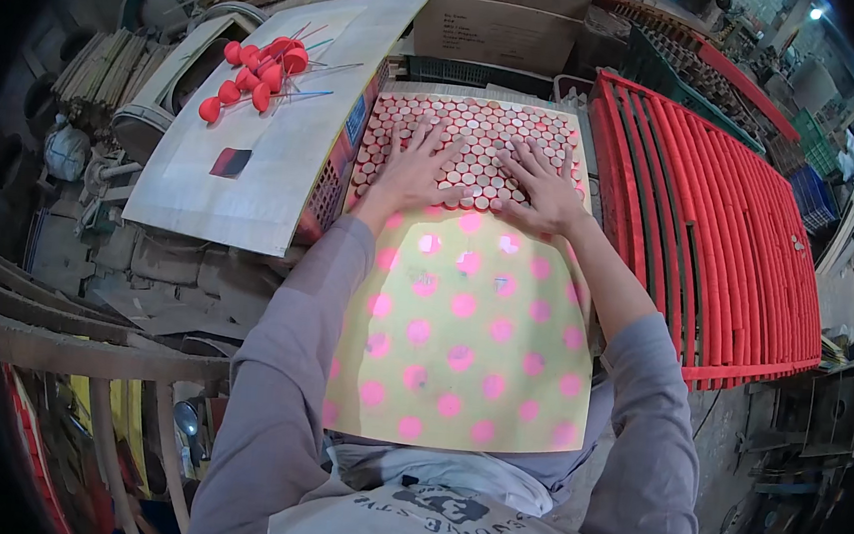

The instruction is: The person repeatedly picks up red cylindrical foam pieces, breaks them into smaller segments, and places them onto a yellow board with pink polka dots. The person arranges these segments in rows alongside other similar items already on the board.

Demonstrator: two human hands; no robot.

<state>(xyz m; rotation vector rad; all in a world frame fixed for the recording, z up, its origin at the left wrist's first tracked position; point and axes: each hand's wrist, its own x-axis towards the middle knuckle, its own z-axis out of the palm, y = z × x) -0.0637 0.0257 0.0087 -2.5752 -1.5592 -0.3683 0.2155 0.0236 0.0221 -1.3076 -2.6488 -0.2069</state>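
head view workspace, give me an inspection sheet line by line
surface: yellow sheet with pink dots lies over the person's lap, its far edge meeting a tray of packed red-rimmed tubes
job's things: the tubes stand on end in a honeycomb pattern, both hands flat on them
clutter: red round pieces on thin sticks and a small dark card lie on a pale board to the left
hands: left hand and right hand open, fingers spread, holding nothing
cables: nothing seen
surroundings: rack of long red rods to the right, cardboard boxes behind, wooden scraps far left
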